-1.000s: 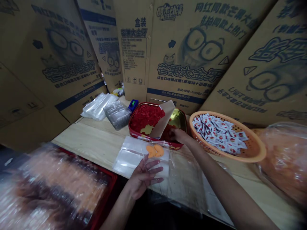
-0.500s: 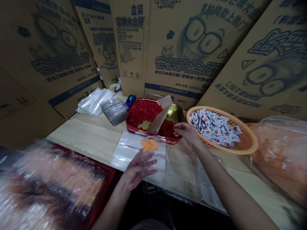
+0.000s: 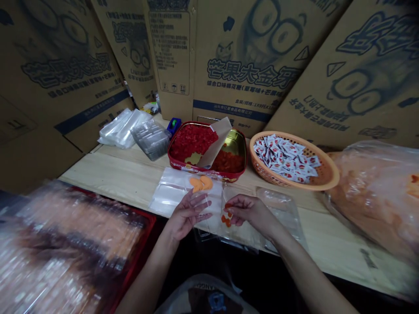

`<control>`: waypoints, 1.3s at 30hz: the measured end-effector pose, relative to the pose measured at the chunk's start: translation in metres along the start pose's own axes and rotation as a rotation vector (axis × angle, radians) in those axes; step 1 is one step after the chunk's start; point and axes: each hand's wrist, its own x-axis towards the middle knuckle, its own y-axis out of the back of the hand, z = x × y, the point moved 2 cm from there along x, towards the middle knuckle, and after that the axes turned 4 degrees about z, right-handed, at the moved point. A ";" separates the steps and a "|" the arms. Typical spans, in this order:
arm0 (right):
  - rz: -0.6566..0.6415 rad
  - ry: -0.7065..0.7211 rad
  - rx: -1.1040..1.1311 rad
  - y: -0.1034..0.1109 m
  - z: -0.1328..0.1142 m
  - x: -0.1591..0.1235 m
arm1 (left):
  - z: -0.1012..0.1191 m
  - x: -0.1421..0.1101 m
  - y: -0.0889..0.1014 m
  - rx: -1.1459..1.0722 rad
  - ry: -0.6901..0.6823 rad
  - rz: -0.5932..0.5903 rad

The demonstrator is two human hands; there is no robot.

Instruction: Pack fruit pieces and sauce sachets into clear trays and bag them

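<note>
My left hand [image 3: 190, 213] is palm up with its fingers stretched behind clear film. It seems to hold a clear plastic bag [image 3: 207, 201], whose edges are hard to see. Orange candy pieces [image 3: 201, 183] show just above its thumb, apparently in that bag. My right hand [image 3: 252, 213] is closed around small orange-red gummy pieces [image 3: 225, 220], some hanging below the fingertips. Behind both hands stands a red-rimmed tin [image 3: 238, 175], split by a cardboard divider [image 3: 216, 141], with red pieces [image 3: 196, 139] on the left and orange-red pieces [image 3: 229, 161] on the right.
An orange perforated basket [image 3: 327, 183] with white sachets stands right of the tin, before a large plastic bag [image 3: 366, 192]. Flat clear bags [image 3: 160, 192] and clear trays [image 3: 150, 139] lie on the table. A red crate [image 3: 149, 222] of wrapped goods is at left. Cardboard boxes [image 3: 245, 96] wall the back.
My right hand has left the tin's right side and come down and toward my left hand, carrying orange-red pieces. My left hand keeps its pose. The view has tilted slightly downward.
</note>
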 end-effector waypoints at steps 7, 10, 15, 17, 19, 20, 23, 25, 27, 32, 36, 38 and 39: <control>0.042 0.101 -0.024 -0.004 -0.009 -0.012 | -0.002 -0.001 -0.001 0.002 -0.018 -0.005; -0.059 0.105 -0.053 -0.024 -0.007 -0.016 | -0.003 -0.002 -0.003 -0.013 -0.017 -0.003; -0.125 0.156 -0.152 -0.056 -0.001 -0.018 | -0.005 -0.003 -0.004 -0.021 -0.034 0.045; -0.116 0.171 -0.158 -0.055 -0.002 -0.018 | -0.004 -0.003 -0.005 -0.025 -0.039 0.045; -0.036 0.198 -0.153 -0.042 -0.007 -0.012 | -0.003 -0.004 -0.006 -0.032 -0.028 0.036; 0.038 0.231 -0.166 -0.032 -0.011 -0.006 | -0.002 -0.004 -0.006 -0.034 -0.020 0.035; 0.346 0.396 -0.386 0.005 -0.024 0.026 | 0.000 -0.006 -0.006 -0.034 -0.001 0.050; 0.486 0.457 -0.704 0.026 -0.032 0.057 | 0.002 -0.007 -0.005 -0.027 -0.003 0.057; 0.475 0.372 -0.998 0.040 -0.037 0.091 | 0.004 -0.009 -0.003 -0.020 -0.007 0.059; 0.296 0.169 -1.167 0.051 -0.042 0.145 | 0.010 -0.015 0.005 -0.031 -0.018 0.078; 0.207 0.149 -1.155 0.046 -0.036 0.155 | 0.017 -0.020 0.011 -0.042 -0.045 0.101; 0.228 0.159 -1.153 0.046 -0.033 0.155 | 0.021 -0.021 0.012 -0.042 -0.059 0.116; 0.245 0.163 -1.154 0.046 -0.032 0.155 | 0.023 -0.021 0.013 -0.042 -0.066 0.122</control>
